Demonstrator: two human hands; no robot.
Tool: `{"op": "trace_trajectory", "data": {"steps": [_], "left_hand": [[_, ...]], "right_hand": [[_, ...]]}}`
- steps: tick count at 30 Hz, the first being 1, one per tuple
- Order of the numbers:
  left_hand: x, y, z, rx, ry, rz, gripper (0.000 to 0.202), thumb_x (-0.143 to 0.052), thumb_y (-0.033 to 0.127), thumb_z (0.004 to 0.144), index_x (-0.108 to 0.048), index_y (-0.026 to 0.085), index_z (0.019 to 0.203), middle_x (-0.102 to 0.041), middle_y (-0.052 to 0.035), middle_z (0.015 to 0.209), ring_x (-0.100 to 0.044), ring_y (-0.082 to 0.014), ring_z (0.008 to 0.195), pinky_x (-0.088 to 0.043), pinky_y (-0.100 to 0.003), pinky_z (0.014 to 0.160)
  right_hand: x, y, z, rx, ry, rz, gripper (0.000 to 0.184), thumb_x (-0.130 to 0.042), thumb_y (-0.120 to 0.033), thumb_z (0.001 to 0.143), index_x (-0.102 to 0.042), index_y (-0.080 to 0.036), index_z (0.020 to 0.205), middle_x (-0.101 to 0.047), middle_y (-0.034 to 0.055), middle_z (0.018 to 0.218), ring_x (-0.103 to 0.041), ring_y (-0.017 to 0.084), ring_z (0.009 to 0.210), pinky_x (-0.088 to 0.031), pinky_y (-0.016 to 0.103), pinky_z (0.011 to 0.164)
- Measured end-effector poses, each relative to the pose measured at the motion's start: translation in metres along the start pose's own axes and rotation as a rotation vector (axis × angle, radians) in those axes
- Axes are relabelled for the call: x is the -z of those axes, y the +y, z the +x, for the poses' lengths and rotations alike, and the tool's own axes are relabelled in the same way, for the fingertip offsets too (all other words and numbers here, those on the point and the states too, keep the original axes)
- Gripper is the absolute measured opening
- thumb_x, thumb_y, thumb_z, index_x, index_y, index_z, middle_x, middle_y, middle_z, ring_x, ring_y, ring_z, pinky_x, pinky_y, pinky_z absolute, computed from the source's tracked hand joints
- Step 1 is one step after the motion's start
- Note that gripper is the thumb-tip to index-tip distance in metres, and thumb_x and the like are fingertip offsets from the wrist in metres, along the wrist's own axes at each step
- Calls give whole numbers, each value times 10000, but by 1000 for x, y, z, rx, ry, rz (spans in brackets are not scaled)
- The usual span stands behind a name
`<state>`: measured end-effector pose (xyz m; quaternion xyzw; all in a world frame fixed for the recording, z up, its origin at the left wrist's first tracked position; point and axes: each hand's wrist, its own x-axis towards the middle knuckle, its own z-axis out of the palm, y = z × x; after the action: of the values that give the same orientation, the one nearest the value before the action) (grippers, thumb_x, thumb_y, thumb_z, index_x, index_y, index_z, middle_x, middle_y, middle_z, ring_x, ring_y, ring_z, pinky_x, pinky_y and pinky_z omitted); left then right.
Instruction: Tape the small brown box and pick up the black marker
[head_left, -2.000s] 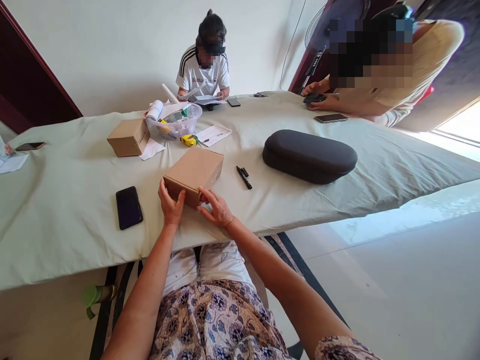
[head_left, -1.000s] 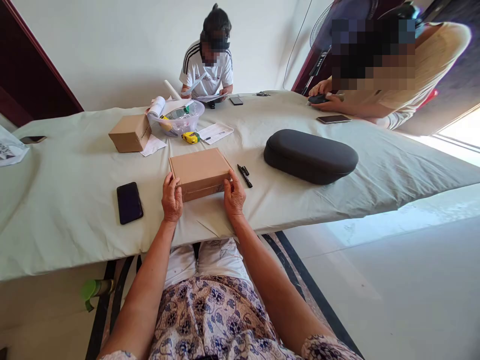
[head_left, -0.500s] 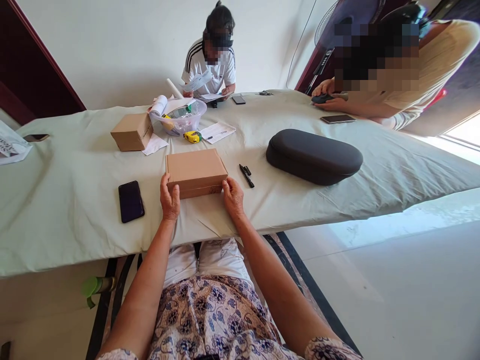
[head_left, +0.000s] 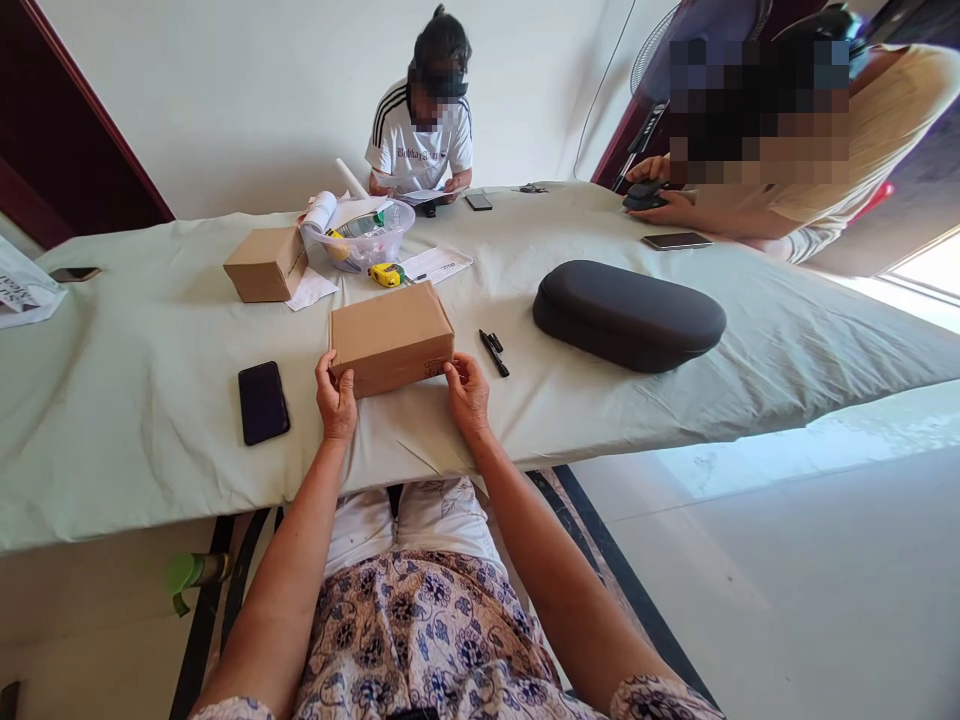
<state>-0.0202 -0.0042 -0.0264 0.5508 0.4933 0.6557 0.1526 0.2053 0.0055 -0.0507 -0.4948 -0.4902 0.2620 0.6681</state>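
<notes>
A closed brown cardboard box [head_left: 391, 336] stands on the table's pale green cloth [head_left: 135, 400], tipped up with its far side raised. My left hand [head_left: 336, 398] grips its near left corner. My right hand [head_left: 468, 392] grips its near right corner. A black phone [head_left: 262, 401] lies left of my left hand. Right of the box lie a black pen and its cap [head_left: 493, 351].
A second cardboard box [head_left: 265, 264], a clear bowl [head_left: 360, 238], a yellow tape measure [head_left: 386, 274] and papers sit further back. A big black oval case [head_left: 628, 314] lies at right. One person sits at the far end; another person's hands [head_left: 656, 200] rest at right by a phone [head_left: 676, 241].
I turned the box square to me and set it flat between both hands. Now it is tipped up toward me on its near edge.
</notes>
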Motion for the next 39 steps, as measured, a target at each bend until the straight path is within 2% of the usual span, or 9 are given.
{"op": "trace_trajectory", "data": {"steps": [4,9,13,19,22,27,30,35,39], "left_hand": [[0,-2,0,43,12,-98,637,-571,696,874,-501,221,1292,-579,-131,1325,-565,-247,1233,-413,-381,1098],[-2,-9,-2,224,-95,-272,661,-641,704,814,-497,245,1267,-646,-86,1107,-643,-211,986,-532,-341,861],[-2,-9,-5,238,-151,-211,601,-578,700,849,-504,219,1203,-671,-74,992,-670,-199,867,-551,-314,711],[-2,0,-9,127,-150,37,402,-494,599,923,-568,210,857,-669,-108,1020,-653,-254,1039,-545,-416,893],[-5,2,-12,115,-188,47,387,-557,585,889,-589,201,917,-673,-116,1057,-662,-252,1035,-561,-393,863],[-7,4,-15,116,-258,47,602,-650,570,856,-506,214,1320,-683,-107,1095,-697,-219,924,-576,-330,735],[-6,5,-15,76,-274,86,562,-617,582,877,-557,195,1279,-666,-116,1099,-689,-210,903,-576,-333,738],[-8,6,-17,12,-212,151,456,-548,598,913,-590,183,1097,-659,-124,1071,-658,-244,1023,-569,-375,828],[-11,9,-19,58,-153,121,576,-549,645,893,-542,162,1205,-618,-173,1194,-642,-277,1085,-569,-413,848]], "right_hand": [[3,-7,-2,64,38,7,397,-604,-527,878,-672,-226,1128,-691,86,1090,-657,206,949,-569,354,800],[1,-22,-5,63,79,50,425,-512,-526,925,-646,-249,1218,-680,82,1210,-638,192,936,-554,309,694],[-7,-49,-3,137,89,34,385,-521,-510,928,-607,-256,1204,-670,70,1139,-617,183,892,-536,295,679],[-21,-97,13,272,26,-99,326,-581,-542,909,-618,-239,1023,-607,10,833,-540,153,705,-504,297,684],[-31,-102,21,286,-108,-108,333,-599,-561,900,-631,-237,973,-576,-8,780,-511,148,685,-480,295,679],[-41,-88,29,275,-123,-44,379,-556,-558,920,-626,-241,1116,-561,11,858,-527,164,745,-473,311,718],[-38,-67,27,229,-98,-25,460,-550,-543,916,-570,-244,1265,-508,-18,796,-512,155,718,-473,301,713],[-33,-22,5,53,-174,-112,424,-599,-547,854,-616,-218,1121,-469,-63,674,-467,147,616,-437,296,633],[-34,-4,-9,27,-154,-245,419,-651,-554,812,-644,-214,1057,-573,-11,772,-544,185,721,-482,345,719]]}}
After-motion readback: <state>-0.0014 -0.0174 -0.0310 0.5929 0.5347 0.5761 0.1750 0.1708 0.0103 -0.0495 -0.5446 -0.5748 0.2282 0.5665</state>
